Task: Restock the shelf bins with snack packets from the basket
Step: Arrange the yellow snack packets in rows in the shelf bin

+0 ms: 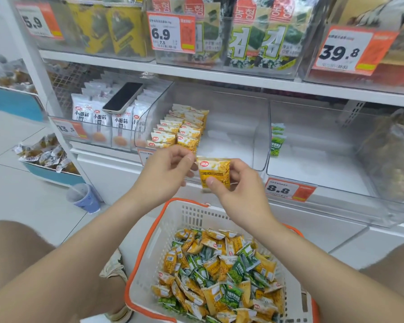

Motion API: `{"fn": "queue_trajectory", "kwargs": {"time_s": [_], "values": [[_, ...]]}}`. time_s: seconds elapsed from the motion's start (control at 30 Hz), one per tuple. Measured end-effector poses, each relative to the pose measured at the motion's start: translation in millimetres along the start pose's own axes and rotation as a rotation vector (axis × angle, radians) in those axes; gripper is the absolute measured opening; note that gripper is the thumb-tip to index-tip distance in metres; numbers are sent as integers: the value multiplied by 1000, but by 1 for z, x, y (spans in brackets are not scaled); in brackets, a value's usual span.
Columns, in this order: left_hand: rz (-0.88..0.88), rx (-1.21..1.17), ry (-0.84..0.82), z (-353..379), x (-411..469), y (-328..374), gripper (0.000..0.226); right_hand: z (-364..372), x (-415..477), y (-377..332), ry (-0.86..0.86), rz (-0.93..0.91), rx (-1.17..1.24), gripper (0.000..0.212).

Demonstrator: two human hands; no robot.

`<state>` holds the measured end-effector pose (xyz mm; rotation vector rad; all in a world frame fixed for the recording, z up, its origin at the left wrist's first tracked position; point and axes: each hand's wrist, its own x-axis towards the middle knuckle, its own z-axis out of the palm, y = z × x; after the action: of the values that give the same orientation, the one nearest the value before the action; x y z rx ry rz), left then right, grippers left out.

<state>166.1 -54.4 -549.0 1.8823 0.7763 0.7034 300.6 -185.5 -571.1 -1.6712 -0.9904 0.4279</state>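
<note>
Two hands meet on one yellow packet (214, 170), held upright just in front of the middle bin (231, 136) on the lower shelf. The left hand (170, 169) pinches the packet's upper left corner between thumb and forefinger, its other fingers curled loosely beneath. The right hand (238, 190) grips the packet from the right, thumb (210, 181) pressed flat on the lower front and the fingers wrapped behind it. Both forearms reach forward and slightly inward from the bottom corners, wrists raised above the basket (149, 236). The basket, white with an orange rim, sits low between the person's knees and holds a loose heap of yellow and green packets. Inside the middle bin, rows of yellow packets (180, 131) stand along its left side. The right bin (313, 159) has a few green packets (276, 141) against its left wall. A phone (123, 97) lies on the white packets (98, 115) in the left bin.
</note>
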Motion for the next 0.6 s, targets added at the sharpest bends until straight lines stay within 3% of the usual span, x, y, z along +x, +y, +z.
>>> {"fn": "queue_trajectory", "kwargs": {"time_s": [0.1,0.2,0.33,0.47,0.6], "values": [[220,408,60,-21,21,-5,17,-1,21,-9,110,-58,-28,32],[273,736,2,-39,36,-11,25,0,51,-12,100,-93,-16,35],[264,926,-95,-48,44,-18,31,16,99,-8,89,-65,-216,33],[251,1138,-204,-44,53,-17,23,40,141,-7,-16,183,-380,31],[223,1200,-299,-49,63,-16,24,65,171,3,-139,302,-416,60]]}}
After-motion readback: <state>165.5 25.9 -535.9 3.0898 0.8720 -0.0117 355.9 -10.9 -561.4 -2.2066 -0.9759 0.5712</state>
